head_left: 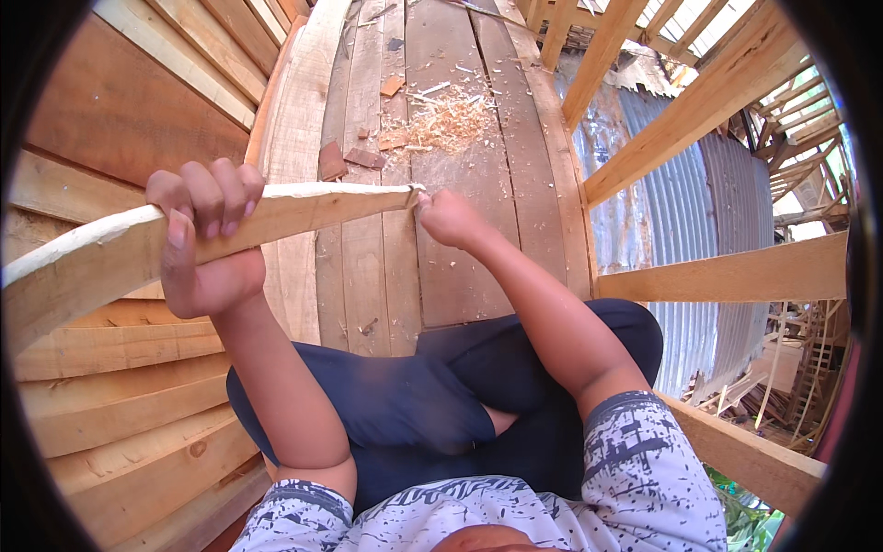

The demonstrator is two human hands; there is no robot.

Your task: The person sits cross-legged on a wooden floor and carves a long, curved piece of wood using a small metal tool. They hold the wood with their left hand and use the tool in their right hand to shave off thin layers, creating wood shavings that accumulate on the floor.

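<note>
timber: over plank floor, end at right hand | left hand: wrapped round timber | right fingers: curled closed, cannot tell on what | step: apparently working the end | next: likely needs steady left grip, careful right fingers

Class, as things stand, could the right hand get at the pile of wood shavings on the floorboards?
Probably yes: the pile of wood shavings lies on the floorboards just beyond the right hand, with nothing visible between. The hand would likely first need to leave the tip of the long wooden piece.
</note>
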